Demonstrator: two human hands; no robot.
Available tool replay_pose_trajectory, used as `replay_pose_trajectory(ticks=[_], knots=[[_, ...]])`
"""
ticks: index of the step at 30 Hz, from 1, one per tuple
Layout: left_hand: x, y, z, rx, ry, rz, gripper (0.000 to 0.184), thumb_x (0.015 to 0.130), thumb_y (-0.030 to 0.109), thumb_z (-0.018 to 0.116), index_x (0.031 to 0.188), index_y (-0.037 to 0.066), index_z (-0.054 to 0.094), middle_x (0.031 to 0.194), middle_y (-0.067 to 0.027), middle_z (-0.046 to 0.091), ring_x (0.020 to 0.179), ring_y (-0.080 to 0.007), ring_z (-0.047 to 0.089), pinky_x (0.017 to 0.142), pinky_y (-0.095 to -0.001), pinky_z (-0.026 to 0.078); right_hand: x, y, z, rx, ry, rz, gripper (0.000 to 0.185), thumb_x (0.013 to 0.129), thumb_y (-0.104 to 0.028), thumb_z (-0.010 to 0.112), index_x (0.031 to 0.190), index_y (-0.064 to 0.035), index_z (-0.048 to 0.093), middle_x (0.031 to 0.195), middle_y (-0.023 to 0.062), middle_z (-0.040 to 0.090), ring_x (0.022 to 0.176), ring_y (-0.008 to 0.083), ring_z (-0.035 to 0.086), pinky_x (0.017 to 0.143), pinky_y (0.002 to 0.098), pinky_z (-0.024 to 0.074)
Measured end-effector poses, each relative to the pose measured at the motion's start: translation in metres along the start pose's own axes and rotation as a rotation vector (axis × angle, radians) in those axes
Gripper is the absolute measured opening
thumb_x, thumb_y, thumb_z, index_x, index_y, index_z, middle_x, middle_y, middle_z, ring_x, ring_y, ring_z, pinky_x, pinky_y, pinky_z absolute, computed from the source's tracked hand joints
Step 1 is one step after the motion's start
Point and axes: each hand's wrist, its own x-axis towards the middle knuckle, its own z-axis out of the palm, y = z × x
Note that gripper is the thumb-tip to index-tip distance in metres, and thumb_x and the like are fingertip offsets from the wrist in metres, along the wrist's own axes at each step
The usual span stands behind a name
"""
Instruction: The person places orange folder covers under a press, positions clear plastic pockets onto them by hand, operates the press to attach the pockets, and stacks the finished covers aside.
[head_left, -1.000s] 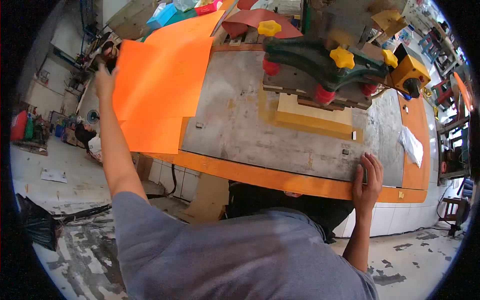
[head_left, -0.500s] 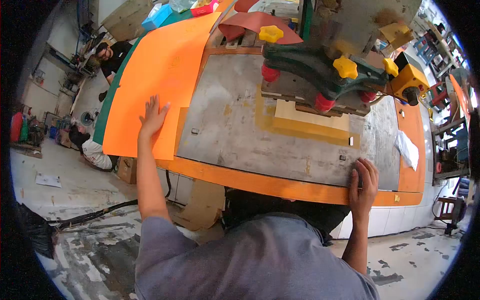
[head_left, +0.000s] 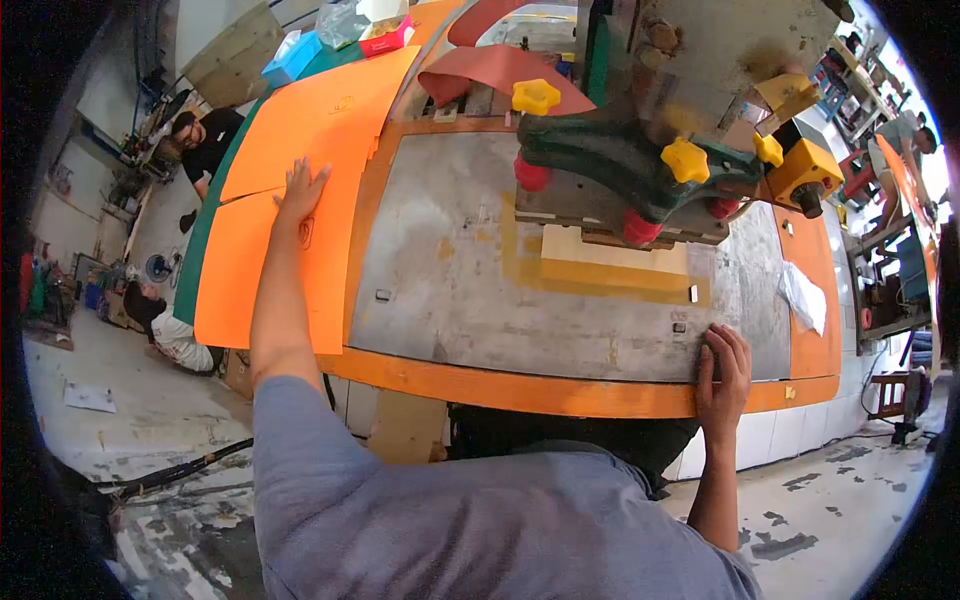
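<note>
My left hand [head_left: 300, 195] lies with spread fingers on bright orange sheets [head_left: 275, 270] at the left of the table. An edge line runs across the orange between a far sheet [head_left: 330, 115] and the near one, close to my fingertips. Small outlined marks show on both. My right hand [head_left: 724, 372] rests at the table's front edge, fingers loosely bent over the grey metal plate [head_left: 440, 270], holding nothing. Above the plate stands a press head [head_left: 630, 160] with a dark green bracket, yellow knobs and red feet. A pale board [head_left: 615, 250] framed in brown tape lies beneath it.
A white crumpled piece [head_left: 803, 298] lies on the table's right side. Behind are reddish sheet material [head_left: 500, 72], a blue tissue box [head_left: 292, 58] and a pink box [head_left: 386, 35]. A yellow control box [head_left: 805, 172] hangs at right. Two people are low at left.
My left hand has slid farther forward over the orange sheets, and a dividing edge between sheets now shows. My right hand stays at the table edge. The view has shifted slightly.
</note>
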Motion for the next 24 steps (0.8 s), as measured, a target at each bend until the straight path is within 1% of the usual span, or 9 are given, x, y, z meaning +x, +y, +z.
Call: replay_pose_trajectory(ticks=[3,6,10,14,17,18,20,23,24], knots=[[0.020,0.004,0.003,0.015,0.026,0.011,0.107,0.098,0.088,0.039,0.177,0.020,0.014,0.185,-0.0071,0.006,0.170,-0.0340,0.004,0.122,-0.0824,0.000,0.001,-0.001,0.001,0.007,0.008,0.003,0.020,0.101,-0.001,0.065,0.119,0.0026,0.074,0.131,0.0188,0.073,0.131,0.0386,0.064,0.114,0.0481,0.0484],[0.067,-0.017,0.026,0.014,0.062,0.069,0.107,0.098,0.089,0.038,0.177,0.020,0.014,0.185,-0.0073,0.007,0.169,-0.0357,0.006,0.122,-0.0829,0.002,0.001,-0.001,0.001,-0.007,0.011,0.000,0.020,0.101,-0.004,0.067,0.119,0.0027,0.073,0.130,0.0194,0.073,0.130,0.0404,0.064,0.114,0.0503,0.0480],[0.048,0.020,0.005,0.074,0.002,0.002,0.107,0.098,0.089,0.038,0.177,0.020,0.015,0.184,-0.0098,0.010,0.169,-0.0379,0.010,0.121,-0.0844,0.004,0.003,-0.006,0.000,0.006,0.000,0.015,0.020,0.101,-0.004,0.067,0.118,0.0025,0.074,0.130,0.0191,0.074,0.130,0.0404,0.064,0.115,0.0503,0.0478],[0.035,0.043,0.008,0.046,0.245,-0.112,0.109,0.097,0.088,0.044,0.176,0.017,0.017,0.183,-0.0150,0.014,0.168,-0.0373,0.013,0.122,-0.0824,0.014,0.001,-0.004,0.001,0.004,0.019,0.009,0.019,0.101,-0.005,0.066,0.117,0.0023,0.074,0.131,0.0186,0.074,0.131,0.0401,0.064,0.115,0.0503,0.0479],[0.013,0.059,0.007,-0.004,0.375,-0.081,0.101,0.099,0.080,0.051,0.172,0.014,0.029,0.180,-0.0166,0.024,0.164,-0.0366,0.028,0.126,-0.0734,0.022,-0.001,-0.002,0.000,-0.004,0.025,0.010,0.019,0.101,-0.004,0.066,0.117,0.0023,0.074,0.131,0.0184,0.074,0.131,0.0398,0.064,0.114,0.0501,0.0483],[0.002,0.066,-0.007,-0.004,0.201,-0.107,0.095,0.100,0.075,0.055,0.170,0.014,0.035,0.178,-0.0173,0.029,0.160,-0.0366,0.035,0.127,-0.0686,0.026,0.000,-0.001,0.000,-0.002,0.025,0.005,0.019,0.101,-0.004,0.066,0.117,0.0023,0.074,0.132,0.0183,0.074,0.131,0.0395,0.064,0.114,0.0500,0.0485],[-0.025,0.069,-0.023,0.004,0.029,-0.139,0.089,0.100,0.069,0.059,0.167,0.013,0.042,0.176,-0.0180,0.035,0.157,-0.0366,0.043,0.127,-0.0639,0.029,0.000,0.000,0.000,0.009,0.026,0.001,0.019,0.102,-0.003,0.065,0.117,0.0033,0.074,0.130,0.0193,0.074,0.130,0.0392,0.065,0.114,0.0490,0.0484],[-0.072,0.054,-0.021,0.027,0.035,0.056,0.080,0.099,0.062,0.064,0.163,0.016,0.049,0.172,-0.0179,0.042,0.152,-0.0369,0.050,0.125,-0.0571,0.036,0.000,-0.002,0.000,0.030,0.027,0.011,0.020,0.102,-0.002,0.064,0.119,0.0044,0.074,0.130,0.0205,0.074,0.130,0.0385,0.065,0.114,0.0484,0.0480],[-0.074,0.055,-0.024,0.033,0.036,0.054,0.080,0.099,0.062,0.064,0.163,0.016,0.049,0.172,-0.0179,0.042,0.152,-0.0369,0.050,0.125,-0.0571,0.036,0.001,-0.004,-0.001,0.038,0.026,0.019,0.020,0.102,-0.003,0.065,0.119,0.0045,0.074,0.130,0.0207,0.074,0.131,0.0382,0.065,0.115,0.0488,0.0477]])
